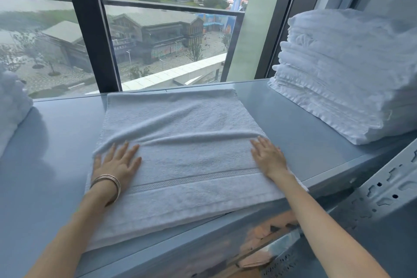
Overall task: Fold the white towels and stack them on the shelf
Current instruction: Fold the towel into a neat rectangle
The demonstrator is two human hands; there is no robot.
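Behind everything stands the large dark-framed glass window (158, 29), looking out on buildings and hills. Under it runs the grey-blue metal shelf (56, 142) where you are working. At its right end sits the tall stack of folded white terry towels (349, 74), well apart from your hands. At the far left edge a loose heap of white cloth (11, 101) is only partly in view, and you cannot tell whether it is folded. A perforated grey metal upright (383, 187) shows at the lower right.

The flat white terry towel with a woven band (180, 153) lies in the middle of the shelf, its near edge reaching just past the shelf's front lip. It looks already doubled, and a long ridge of slack runs across it just beyond your fingertips.

Your left hand (117, 160) and right hand (268, 156) lie palm-down on the towel near its two side edges. Each grip is open: fingers straight, pressing the cloth, pinching nothing. Thin metal bangles (108, 181) circle your left wrist.

You appear to be at the smoothing step between folds. Next, I judge, you should push that ridge out toward the far edge. Then close each grip on a side edge, make the next fold, and carry the towel onto the stack at the right, edges lined up so the pile does not lean.
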